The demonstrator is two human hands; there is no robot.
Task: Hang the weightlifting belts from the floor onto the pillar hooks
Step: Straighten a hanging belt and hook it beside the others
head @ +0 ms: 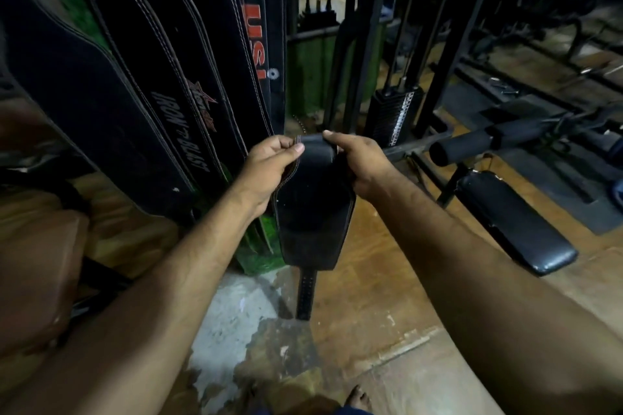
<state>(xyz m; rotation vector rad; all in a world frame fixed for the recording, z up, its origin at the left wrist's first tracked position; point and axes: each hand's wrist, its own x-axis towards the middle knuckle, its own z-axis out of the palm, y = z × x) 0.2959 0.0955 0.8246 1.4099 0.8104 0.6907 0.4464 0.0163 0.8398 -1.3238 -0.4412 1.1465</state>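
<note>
The person holds a black belt up in front of them with both hands. The left hand pinches the left edge near the top, thumb on the front and fingers curled behind. The right hand grips the other edge, its fingers wrapped round the back. I think they hold it by the top like this so the rest can drop straight down and the end is free to go on a hook. The wide part hangs flat, and the thin strap with holes dangles below it, off the floor.

Just to the left, more belts hang in a row against a green pillar. They touch and overlap each other. I cannot see the hooks; they must be higher up.

The floor is brown and worn, with a grey patch where the top has come off. A black padded bench sits to the right, near dark metal gym machines. The room is dim.
</note>
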